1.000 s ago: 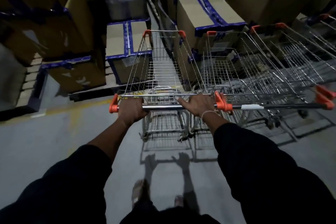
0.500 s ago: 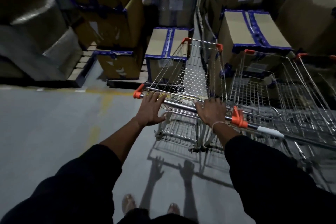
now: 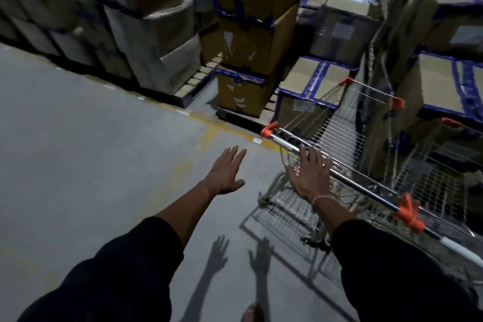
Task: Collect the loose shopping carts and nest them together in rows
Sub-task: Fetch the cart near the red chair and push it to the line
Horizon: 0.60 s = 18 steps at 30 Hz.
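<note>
Dim light, motion blur across the upper part of the view; the stacked cartons (image 3: 245, 42) along the far side read only as brown boxes with blue tape, labels illegible. The second cart (image 3: 444, 165) to the right is cut off by the right edge, its wires smeared; whether it touches the first cart cannot be told. The lower right is covered by a dark sleeve (image 3: 407, 269), which hides part of the near cart's base.

The shopping cart (image 3: 337, 136) stands on the grey floor (image 3: 78, 151) near the yellow line (image 3: 209, 128), its front toward the cartons. Its handle bar (image 3: 352, 180), chrome with orange end caps, runs diagonally from upper left to lower right.

Right hand (image 3: 311, 175): fingers spread and straight, fingertips over the bar near its left end; actual contact cannot be told.

Left hand (image 3: 227, 170): flat, fingers extended close together, in the air to the left of the bar's orange cap, apart from the cart, holding nothing.

Both hands cast shadows on the floor below.
</note>
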{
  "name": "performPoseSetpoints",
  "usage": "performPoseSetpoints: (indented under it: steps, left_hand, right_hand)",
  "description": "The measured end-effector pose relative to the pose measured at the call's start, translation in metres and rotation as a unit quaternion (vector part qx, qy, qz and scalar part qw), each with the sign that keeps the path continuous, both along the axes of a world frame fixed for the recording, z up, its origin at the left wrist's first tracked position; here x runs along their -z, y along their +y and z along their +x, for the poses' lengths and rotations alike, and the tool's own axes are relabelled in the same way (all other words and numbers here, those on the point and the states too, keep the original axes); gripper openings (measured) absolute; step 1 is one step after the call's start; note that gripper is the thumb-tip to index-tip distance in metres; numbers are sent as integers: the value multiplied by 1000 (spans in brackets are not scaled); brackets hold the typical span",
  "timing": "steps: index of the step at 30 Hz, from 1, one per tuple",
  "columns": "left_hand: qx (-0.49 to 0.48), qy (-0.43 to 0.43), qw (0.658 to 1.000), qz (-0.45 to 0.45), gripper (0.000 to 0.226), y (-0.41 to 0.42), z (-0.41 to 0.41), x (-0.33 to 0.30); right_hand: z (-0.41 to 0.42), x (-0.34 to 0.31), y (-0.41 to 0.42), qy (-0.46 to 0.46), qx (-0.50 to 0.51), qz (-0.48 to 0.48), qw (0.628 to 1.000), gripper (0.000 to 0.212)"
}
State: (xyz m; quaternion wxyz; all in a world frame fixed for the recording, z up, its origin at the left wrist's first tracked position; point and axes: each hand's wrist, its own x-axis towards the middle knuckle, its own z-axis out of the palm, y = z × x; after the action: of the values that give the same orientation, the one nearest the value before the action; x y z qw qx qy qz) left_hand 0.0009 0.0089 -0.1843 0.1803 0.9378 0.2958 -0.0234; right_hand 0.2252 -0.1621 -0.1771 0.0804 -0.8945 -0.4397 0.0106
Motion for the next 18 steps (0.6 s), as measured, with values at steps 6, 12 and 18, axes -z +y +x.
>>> performPoseSetpoints:
  steps: [6, 12, 18]
  left_hand:
    - [-110, -17, 994, -18, 101, 0, -133, 19]
    - [-225, -42, 973, -31, 100, -25, -288, 34]
    - [-341, -60, 937, -39, 99, -89, -449, 46]
  right_hand:
    - [-85, 5, 45, 51, -115, -32, 992, 90]
    - [-209, 8, 73, 71, -235, -73, 967, 89]
    - [-348, 4, 79, 89, -342, -99, 930, 103]
